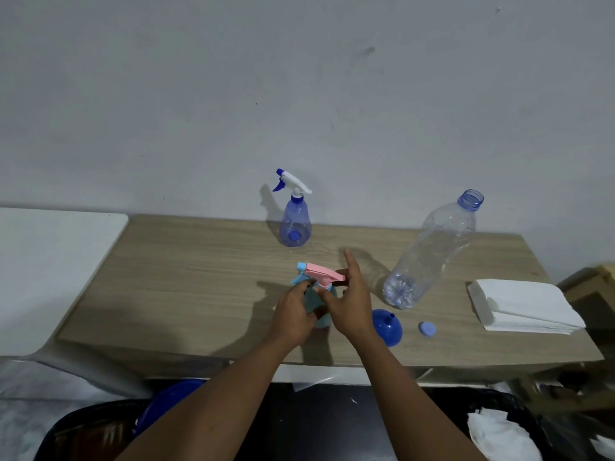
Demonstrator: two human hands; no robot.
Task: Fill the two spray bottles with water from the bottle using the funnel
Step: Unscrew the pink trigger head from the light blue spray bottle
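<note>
At table centre, left hand (293,314) grips teal spray bottle (322,322), right hand (349,304) pinches its pink head (321,272), perhaps unscrewing; funnel (387,327) next, four o'clock.

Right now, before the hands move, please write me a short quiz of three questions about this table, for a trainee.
1. True or false: the funnel stands in a bottle neck.
2. Fill in: the left hand and the right hand hold the spray bottle with the ____ top.
3. Which stands open, with no top? A) water bottle B) the held spray bottle C) both
Key: 1 false, it lies on the table; 2 pink; 3 A.
</note>
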